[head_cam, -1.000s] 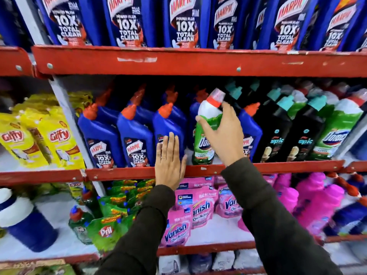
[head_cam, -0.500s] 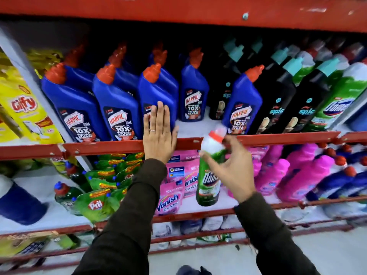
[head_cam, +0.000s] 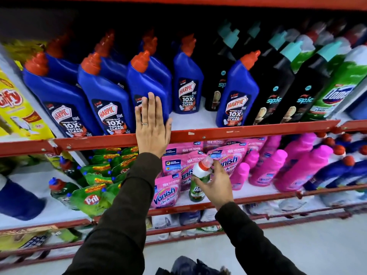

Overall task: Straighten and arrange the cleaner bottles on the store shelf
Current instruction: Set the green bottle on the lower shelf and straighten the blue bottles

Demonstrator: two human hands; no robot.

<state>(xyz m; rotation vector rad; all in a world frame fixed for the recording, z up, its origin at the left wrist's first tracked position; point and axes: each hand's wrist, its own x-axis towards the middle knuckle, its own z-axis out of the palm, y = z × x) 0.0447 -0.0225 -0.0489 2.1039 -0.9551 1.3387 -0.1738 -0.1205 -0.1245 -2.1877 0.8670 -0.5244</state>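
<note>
My right hand (head_cam: 215,184) grips a green-and-white Domex bottle (head_cam: 199,179) with a red collar and white cap, held low in front of the pink Vanish pouches. My left hand (head_cam: 152,126) lies flat, fingers together, against the third blue Harpic bottle (head_cam: 148,80) and the red shelf rail (head_cam: 248,131). Several blue Harpic bottles with orange caps stand along that shelf, one (head_cam: 237,92) apart to the right. An open gap of white shelf (head_cam: 193,119) lies between them. Black Spic bottles (head_cam: 274,86) and a green Domex bottle (head_cam: 341,86) stand further right.
Yellow Cify packs (head_cam: 15,108) sit at the left. On the lower shelf are green Pril pouches (head_cam: 93,199), pink Vanish pouches (head_cam: 166,192) and pink bottles (head_cam: 301,167). A large blue-and-white container (head_cam: 17,201) is at the lower left. Grey floor (head_cam: 297,245) shows below.
My right hand has taken the Domex bottle off the middle shelf and lowered it to the lower shelf level. My left hand stays pressed on the Harpic bottle. The view has dropped.
</note>
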